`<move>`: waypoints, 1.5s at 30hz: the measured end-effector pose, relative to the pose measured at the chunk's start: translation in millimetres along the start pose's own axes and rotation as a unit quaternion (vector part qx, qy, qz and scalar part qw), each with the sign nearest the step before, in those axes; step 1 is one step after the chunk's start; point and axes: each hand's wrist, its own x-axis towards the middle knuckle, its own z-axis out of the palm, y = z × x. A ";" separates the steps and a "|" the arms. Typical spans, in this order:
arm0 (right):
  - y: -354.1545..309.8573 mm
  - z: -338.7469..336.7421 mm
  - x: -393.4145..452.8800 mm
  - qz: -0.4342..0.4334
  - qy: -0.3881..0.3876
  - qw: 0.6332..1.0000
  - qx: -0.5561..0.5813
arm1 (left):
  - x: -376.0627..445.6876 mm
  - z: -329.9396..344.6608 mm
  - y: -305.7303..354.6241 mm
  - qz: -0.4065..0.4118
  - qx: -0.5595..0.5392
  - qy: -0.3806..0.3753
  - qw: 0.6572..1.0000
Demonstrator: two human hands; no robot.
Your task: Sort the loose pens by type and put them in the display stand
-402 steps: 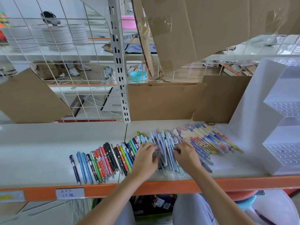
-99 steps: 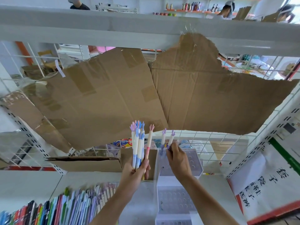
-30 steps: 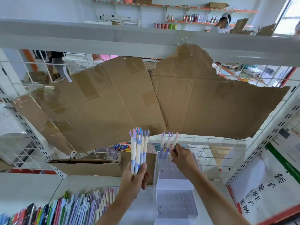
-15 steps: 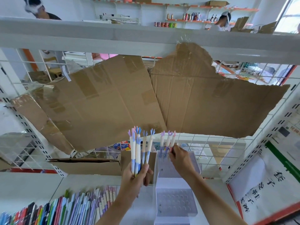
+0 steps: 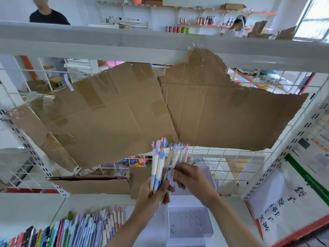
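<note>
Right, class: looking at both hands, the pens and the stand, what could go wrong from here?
1. The left hand grips a fanned bunch of pens near their lower ends; one could slip out while the right hand reaches in to pick.
2. A dropped pen might land among the sorted rows below and mix the types.
3. The stand has small holes; a hurried pen may miss or lean.

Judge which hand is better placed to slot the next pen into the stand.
Right. The right hand is already at a pen in the bunch and sits directly above the display stand. The left hand grips the bunch, acting as holder.
</note>
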 end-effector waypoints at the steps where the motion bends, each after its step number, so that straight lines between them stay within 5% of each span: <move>1: -2.1 -0.1 -0.8 -0.006 -0.005 1.000 -0.028 | -0.1 2.5 -0.7 0.003 -0.001 -0.012 1.000; 6: -2.0 -28.9 2.8 -0.006 0.113 0.993 0.027 | 3.1 -0.7 -4.1 -0.018 0.002 0.039 0.999; 10: 16.8 -50.5 18.3 -0.009 0.226 0.970 -0.087 | 4.6 -9.9 -0.8 -0.002 0.002 0.059 0.998; 22: 50.4 -20.7 39.3 0.039 0.108 0.967 -0.226 | 3.7 -12.2 -2.7 0.016 0.017 0.060 0.998; 38: 54.3 -10.8 40.1 0.074 0.113 0.958 -0.252 | 4.1 -10.0 -8.9 0.005 0.029 0.067 0.997; 45: 48.3 -14.3 25.1 0.102 0.202 0.969 -0.100 | 4.7 -10.9 -7.1 -0.008 0.019 0.042 0.999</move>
